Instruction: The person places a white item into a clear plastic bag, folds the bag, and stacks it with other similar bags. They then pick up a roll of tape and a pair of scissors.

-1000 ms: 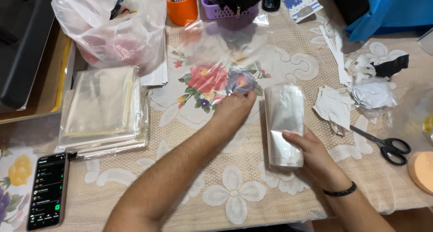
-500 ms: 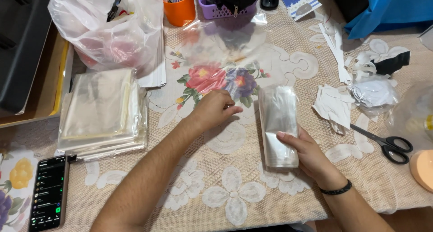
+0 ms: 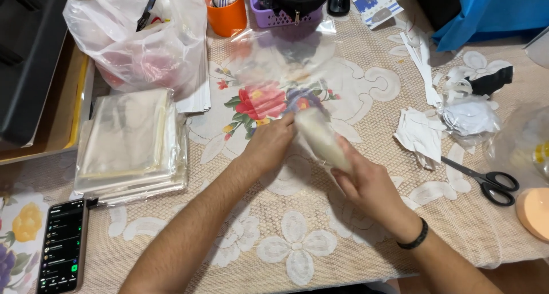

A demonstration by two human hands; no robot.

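- While both hands meet over the lace tablecloth (image 3: 297, 254), the left hand (image 3: 269, 148) pinches the upper end of a pale clear pouch (image 3: 321, 138).
- The right hand (image 3: 366, 185) closes around the pouch's lower end; the pouch lies tilted between the hands at table centre.
- A stack of clear bags (image 3: 128, 139) sits well to the left, a phone (image 3: 60, 245) near it.
- Black scissors (image 3: 489, 182) lie to the right.
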